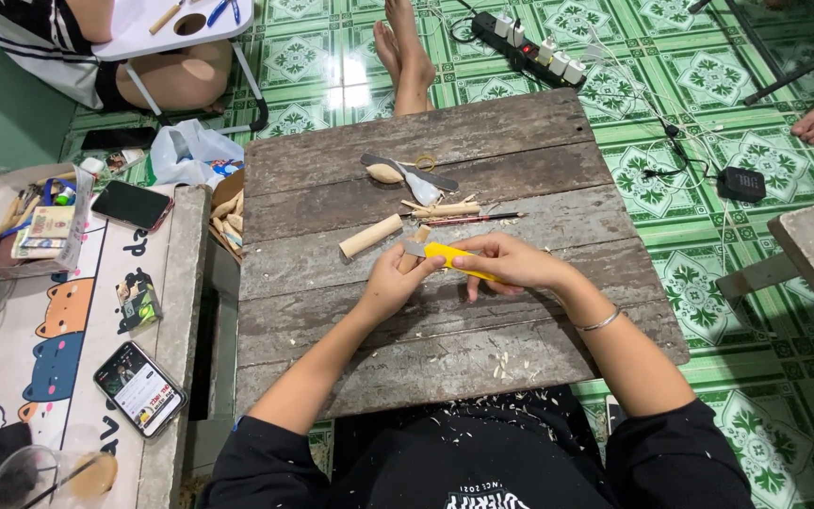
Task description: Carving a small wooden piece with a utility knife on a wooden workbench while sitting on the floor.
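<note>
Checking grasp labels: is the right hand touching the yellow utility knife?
Touching. The head view shows the right hand with fingers wrapped over the yellow utility knife, no gap between them.

Both hands point(454, 269) together, fingers seemingly curled

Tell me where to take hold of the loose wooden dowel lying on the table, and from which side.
Take the wooden dowel around its middle, coming down from above. It lies flat and free on the plank table, slanted, with bare wood on both long sides, so fingers should close across its width. The left hand is nearest.
</note>
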